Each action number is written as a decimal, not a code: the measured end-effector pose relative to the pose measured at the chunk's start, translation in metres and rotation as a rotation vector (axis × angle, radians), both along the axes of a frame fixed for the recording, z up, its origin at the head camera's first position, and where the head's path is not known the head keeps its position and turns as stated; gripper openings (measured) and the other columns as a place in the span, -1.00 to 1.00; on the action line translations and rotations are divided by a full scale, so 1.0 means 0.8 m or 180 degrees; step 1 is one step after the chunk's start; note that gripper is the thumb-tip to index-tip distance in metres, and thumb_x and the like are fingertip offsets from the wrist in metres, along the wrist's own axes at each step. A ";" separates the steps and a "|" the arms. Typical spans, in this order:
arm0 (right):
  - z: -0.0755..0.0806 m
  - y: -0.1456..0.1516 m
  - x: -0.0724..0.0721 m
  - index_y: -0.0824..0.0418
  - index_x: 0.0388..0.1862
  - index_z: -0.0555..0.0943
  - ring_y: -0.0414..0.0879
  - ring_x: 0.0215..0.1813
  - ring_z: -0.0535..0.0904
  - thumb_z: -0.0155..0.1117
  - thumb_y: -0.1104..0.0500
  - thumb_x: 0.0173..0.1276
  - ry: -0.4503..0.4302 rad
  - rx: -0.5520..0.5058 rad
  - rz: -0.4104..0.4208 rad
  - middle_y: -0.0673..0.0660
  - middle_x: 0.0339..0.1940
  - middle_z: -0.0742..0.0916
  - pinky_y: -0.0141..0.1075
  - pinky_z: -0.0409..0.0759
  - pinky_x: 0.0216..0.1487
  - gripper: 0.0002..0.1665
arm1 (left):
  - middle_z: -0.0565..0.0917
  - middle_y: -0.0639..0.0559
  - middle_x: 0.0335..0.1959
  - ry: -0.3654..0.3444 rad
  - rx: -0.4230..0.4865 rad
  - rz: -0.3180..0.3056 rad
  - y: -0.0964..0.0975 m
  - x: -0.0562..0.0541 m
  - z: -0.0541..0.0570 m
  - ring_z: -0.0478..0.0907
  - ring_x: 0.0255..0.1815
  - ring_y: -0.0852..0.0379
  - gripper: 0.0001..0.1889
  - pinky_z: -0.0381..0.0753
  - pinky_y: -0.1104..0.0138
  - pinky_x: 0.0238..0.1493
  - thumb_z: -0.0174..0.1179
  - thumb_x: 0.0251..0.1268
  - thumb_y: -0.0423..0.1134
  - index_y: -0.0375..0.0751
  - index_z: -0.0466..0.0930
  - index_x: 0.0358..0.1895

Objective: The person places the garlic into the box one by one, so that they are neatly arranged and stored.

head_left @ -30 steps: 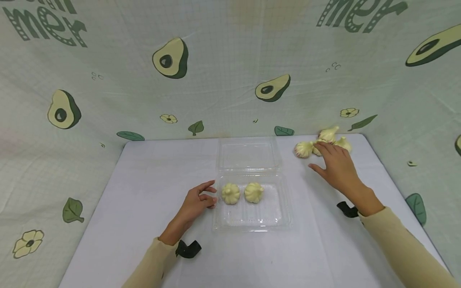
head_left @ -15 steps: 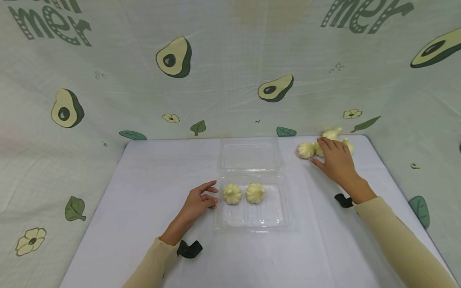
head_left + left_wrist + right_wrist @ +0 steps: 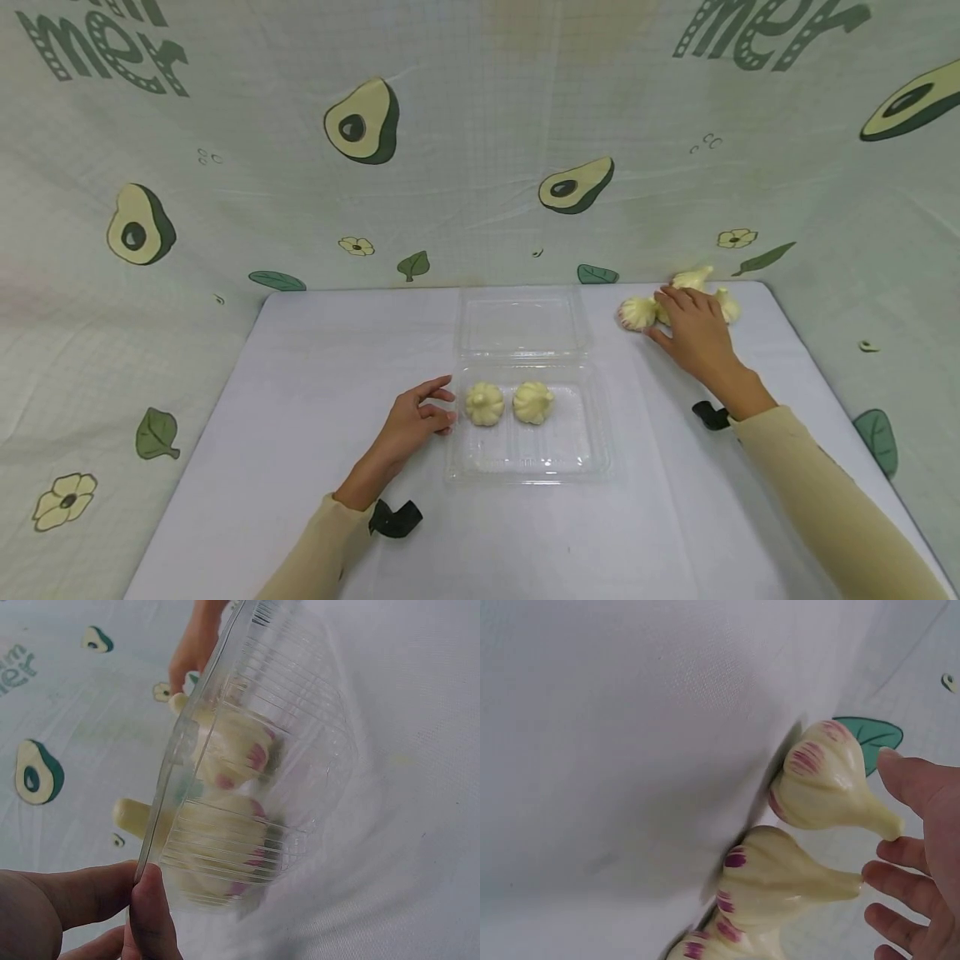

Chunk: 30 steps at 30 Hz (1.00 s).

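Note:
My left hand pinches the left rim of a clear plastic clamshell container, thumb and finger on its edge in the left wrist view. Inside it stand two garlic bulbs, a left one and a right one, stems up. At the back right, my right hand reaches over several more garlic bulbs. In the right wrist view its thumb and fingers are spread, fingertips right at the stems of an upper bulb and a lower bulb. It grips neither.
The container's lid lies folded back behind its base. A white cloth-covered table carries everything. Behind it hangs a cloth backdrop printed with avocados. Black wrist mounts sit below each hand.
My right hand has shifted slightly back and left over the bulbs, its thumb coming closer to the leftmost one. The left hand stays on the container. The head view has tilted a little.

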State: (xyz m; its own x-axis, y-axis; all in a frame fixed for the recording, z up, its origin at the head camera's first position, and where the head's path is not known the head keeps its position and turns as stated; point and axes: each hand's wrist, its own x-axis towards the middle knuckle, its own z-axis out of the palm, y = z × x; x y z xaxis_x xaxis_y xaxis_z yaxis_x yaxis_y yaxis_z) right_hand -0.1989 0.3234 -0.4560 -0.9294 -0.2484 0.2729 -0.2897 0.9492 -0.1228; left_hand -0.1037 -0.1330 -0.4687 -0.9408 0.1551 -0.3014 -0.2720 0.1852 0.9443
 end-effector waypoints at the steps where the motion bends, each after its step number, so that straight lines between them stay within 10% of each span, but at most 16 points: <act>1: 0.000 -0.001 0.000 0.50 0.39 0.49 0.45 0.46 0.30 0.55 0.16 0.35 0.0033 -0.0009 0.0024 0.48 0.43 0.51 0.39 0.18 0.46 -0.25 | 0.58 -0.23 0.14 0.0001 -0.0001 -0.0002 0.000 0.000 0.000 0.66 -0.28 0.15 -0.32 0.72 0.37 -0.23 0.31 0.39 -0.57 -0.33 0.38 0.56; 30: -0.005 -0.015 -0.010 0.50 0.20 0.60 0.41 0.42 0.38 0.60 0.26 0.26 0.0184 -0.0046 0.0074 0.44 0.21 0.68 0.29 0.17 0.49 -0.40 | 0.60 -0.21 0.13 0.0003 -0.0033 -0.0017 -0.002 -0.001 0.001 0.67 -0.28 0.13 -0.33 0.73 0.35 -0.21 0.31 0.39 -0.55 -0.32 0.39 0.56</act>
